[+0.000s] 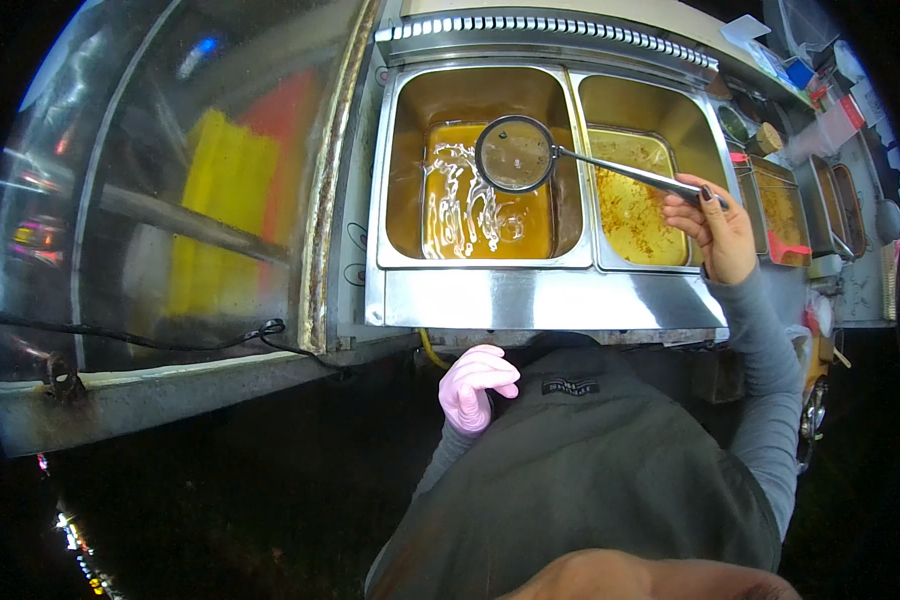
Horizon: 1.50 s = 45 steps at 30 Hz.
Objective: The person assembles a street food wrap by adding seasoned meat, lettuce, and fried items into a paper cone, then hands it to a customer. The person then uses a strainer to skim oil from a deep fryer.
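Observation:
My bare right hand (712, 228) is closed round the end of a long-handled round skimmer (515, 155), above the right fryer vat (630, 238). The skimmer's dark-rimmed head hangs over the left fryer vat (490, 262), with a few dark specks in it. Brown oil (540, 225) in that vat carries bright, wavy reflections. Yellow oil with many golden-brown crumbs lies in the right vat. My left hand (478, 388), in a pink glove, is loosely curled beside my dark apron (610, 450), in front of the fryer. Nothing shows in its fingers.
A slotted metal rail (550, 27) runs behind the vats. To the right stand a wire basket (782, 215), metal trays (825, 205) and a clear plastic container (820, 130). A clear panel (200, 90) rises on the left, with a black cable (210, 345) near its base.

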Available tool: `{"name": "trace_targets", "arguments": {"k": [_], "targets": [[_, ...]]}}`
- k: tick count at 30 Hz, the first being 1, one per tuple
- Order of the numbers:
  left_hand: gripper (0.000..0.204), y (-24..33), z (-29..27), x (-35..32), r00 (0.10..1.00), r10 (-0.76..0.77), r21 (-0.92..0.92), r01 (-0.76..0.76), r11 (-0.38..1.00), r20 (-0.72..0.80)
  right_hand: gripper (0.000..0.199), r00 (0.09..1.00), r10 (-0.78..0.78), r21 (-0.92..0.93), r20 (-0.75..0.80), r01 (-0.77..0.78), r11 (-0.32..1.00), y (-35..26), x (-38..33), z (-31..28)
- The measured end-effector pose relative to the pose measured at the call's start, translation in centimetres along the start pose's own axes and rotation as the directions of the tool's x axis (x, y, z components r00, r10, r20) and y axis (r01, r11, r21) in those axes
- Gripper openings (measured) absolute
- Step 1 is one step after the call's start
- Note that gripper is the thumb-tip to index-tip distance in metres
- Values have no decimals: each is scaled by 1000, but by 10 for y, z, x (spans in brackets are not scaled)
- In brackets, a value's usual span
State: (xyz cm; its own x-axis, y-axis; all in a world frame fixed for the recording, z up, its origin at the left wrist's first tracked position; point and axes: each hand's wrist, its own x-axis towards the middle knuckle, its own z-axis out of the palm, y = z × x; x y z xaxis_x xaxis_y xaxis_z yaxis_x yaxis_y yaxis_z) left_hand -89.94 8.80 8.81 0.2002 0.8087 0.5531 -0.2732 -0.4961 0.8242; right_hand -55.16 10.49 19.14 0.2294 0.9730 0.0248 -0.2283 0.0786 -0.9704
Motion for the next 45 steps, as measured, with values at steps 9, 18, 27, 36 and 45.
{"name": "trace_targets", "arguments": {"k": [9, 18, 27, 36, 45], "targets": [[58, 3, 3, -5, 1000, 0, 4, 0, 1000, -9, 39, 1000, 13, -28, 8, -13, 1000, -2, -3, -2], [59, 5, 4, -7, 1000, 2, 9, -2, 1000, -2, 38, 1000, 24, -25, 6, -23, 999, 0, -7, -2], [59, 7, 7, -10, 1000, 2, 9, -2, 1000, 0, 38, 1000, 1, -35, 15, 0, 999, -1, -10, -4], [60, 5, 10, -14, 1000, 8, -7, -8, 1000, -12, 37, 1000, 2, -45, -10, -3, 999, 0, -15, -6], [62, 4, 10, -16, 999, 37, -13, -37, 999, 7, 37, 1000, 19, -27, -23, -19, 999, -2, -19, -6]]}}
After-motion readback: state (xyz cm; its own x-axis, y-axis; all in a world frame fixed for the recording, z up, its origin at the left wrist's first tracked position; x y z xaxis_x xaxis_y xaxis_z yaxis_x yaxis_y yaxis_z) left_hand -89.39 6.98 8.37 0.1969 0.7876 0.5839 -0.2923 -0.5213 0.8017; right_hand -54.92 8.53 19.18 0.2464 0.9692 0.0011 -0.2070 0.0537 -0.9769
